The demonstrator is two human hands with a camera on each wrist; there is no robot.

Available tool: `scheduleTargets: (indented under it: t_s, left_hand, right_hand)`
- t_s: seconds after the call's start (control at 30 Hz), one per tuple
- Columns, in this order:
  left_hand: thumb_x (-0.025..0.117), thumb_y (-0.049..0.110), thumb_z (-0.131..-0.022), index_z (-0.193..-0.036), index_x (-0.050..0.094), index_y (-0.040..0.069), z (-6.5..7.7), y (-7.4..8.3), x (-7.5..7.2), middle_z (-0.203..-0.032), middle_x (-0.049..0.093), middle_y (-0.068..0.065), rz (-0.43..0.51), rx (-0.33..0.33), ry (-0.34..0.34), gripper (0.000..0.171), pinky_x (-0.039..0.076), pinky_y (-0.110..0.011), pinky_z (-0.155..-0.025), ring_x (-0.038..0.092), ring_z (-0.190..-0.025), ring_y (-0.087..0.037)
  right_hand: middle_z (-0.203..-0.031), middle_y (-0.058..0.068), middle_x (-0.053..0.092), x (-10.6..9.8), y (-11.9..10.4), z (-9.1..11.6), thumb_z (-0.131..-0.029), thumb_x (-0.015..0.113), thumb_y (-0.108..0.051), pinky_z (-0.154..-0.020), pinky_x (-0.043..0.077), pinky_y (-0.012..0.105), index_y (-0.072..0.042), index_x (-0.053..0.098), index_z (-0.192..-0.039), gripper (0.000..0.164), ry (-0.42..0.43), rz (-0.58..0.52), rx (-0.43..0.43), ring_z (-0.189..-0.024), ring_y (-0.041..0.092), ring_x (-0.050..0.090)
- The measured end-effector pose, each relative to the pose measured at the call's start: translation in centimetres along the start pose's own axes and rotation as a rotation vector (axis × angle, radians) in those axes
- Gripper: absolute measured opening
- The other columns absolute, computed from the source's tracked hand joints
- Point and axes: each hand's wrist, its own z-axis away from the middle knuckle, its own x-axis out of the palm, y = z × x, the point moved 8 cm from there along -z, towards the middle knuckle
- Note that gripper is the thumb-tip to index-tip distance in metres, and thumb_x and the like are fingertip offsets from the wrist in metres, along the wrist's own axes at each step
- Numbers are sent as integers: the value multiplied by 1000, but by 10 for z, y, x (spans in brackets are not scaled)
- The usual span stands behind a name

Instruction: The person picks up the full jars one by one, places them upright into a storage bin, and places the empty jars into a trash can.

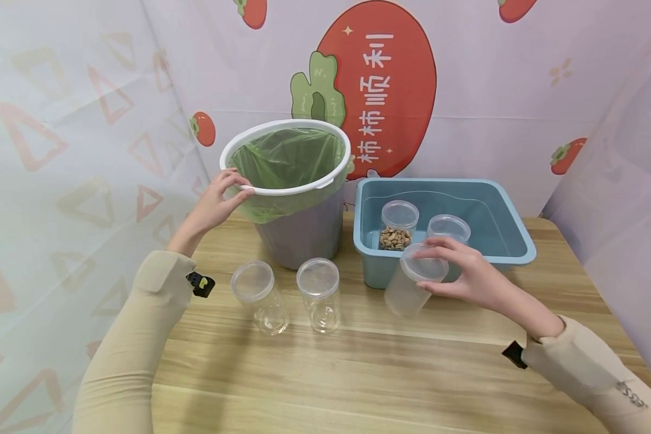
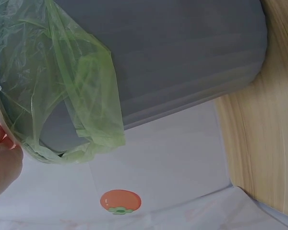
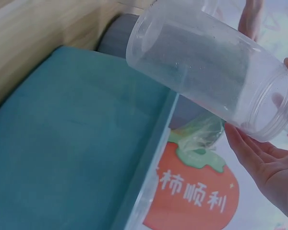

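Note:
My left hand (image 1: 223, 196) grips the white rim of a grey trash bin (image 1: 304, 226), with its thumb outside and its fingers over the edge. A green bin liner (image 2: 81, 91) folds down over the bin's outer wall. By its lid end, my right hand (image 1: 469, 271) holds a clear plastic jar (image 3: 197, 62), tilted, in front of the blue tub (image 1: 445, 258). Nothing shows inside this jar. Within the tub stand a lidded jar of brown nuts or similar pieces (image 1: 396, 238) and another lidded jar (image 1: 449, 226), its lower part hidden.
Two clear lidded jars, one on the left (image 1: 260, 298) and one nearer the middle (image 1: 320, 295), stand on the wooden table (image 1: 325, 386) before the bin. A printed cloth (image 1: 483, 90) hangs behind the bin and tub.

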Motion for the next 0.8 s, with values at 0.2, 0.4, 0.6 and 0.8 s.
scheduleTargets:
  t_s: [0.2,0.4,0.6,0.8]
  left_hand:
    - [55,-6,-83,-91,54,-13,0,0,0,-105,42,-29,2,-1,-5,11,16,-55,-100,23,-121,-46]
    - [54,-7,-83,-91,53,-13,0,0,1,-106,42,-30,14,1,-11,11,15,-55,-100,23,-122,-46]
    - [55,-6,-83,-91,54,-13,-1,-1,1,-106,42,-30,15,14,-7,11,15,-54,-100,23,-122,-45]
    - [54,-6,-83,-91,53,-14,-1,-2,1,-105,42,-30,13,20,-6,11,15,-55,-100,23,-121,-46]
  right_hand:
    - [-106,8,56,-9,-4,-20,-61,80,-13,-75,41,11,-11,63,-104,46,12,-13,-23,-96,18,52]
    - [-105,7,56,-17,-6,-43,-58,80,-5,-71,42,12,-9,64,-102,48,5,-29,-5,-95,15,51]
    - [-108,4,56,-26,-6,-68,-60,79,-3,-75,43,13,-8,63,-106,48,-7,-55,45,-97,11,49]
    - [-108,2,57,-34,-6,-94,-67,76,-6,-78,45,19,-8,61,-110,46,-16,-98,81,-95,9,48]
